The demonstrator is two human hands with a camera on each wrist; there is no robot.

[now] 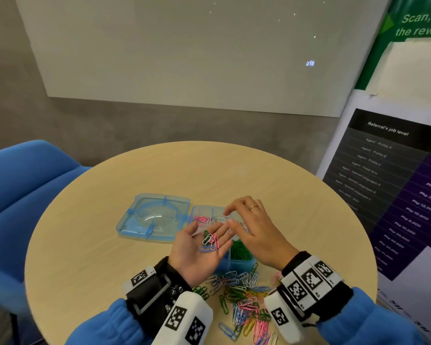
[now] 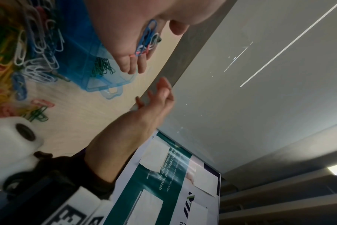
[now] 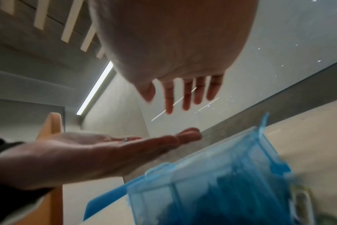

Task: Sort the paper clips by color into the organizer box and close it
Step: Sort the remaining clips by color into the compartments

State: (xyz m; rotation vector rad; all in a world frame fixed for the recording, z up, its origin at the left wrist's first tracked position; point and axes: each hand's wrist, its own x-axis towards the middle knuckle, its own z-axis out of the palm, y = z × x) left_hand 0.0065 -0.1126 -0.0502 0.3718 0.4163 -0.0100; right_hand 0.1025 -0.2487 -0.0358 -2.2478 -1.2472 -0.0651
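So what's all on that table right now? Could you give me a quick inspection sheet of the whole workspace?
Surface: round wooden table.
Job's things: blue organizer box with its lid open flat; pink, white and green clips in separate compartments.
Clutter: unsorted mixed clip pile on the near side of the box.
Hands: left hand palm up, carrying a few clips; right hand open, fingers spread, above the box.
Cables: nothing seen.
Surroundings: blue chair, whiteboard, posters.
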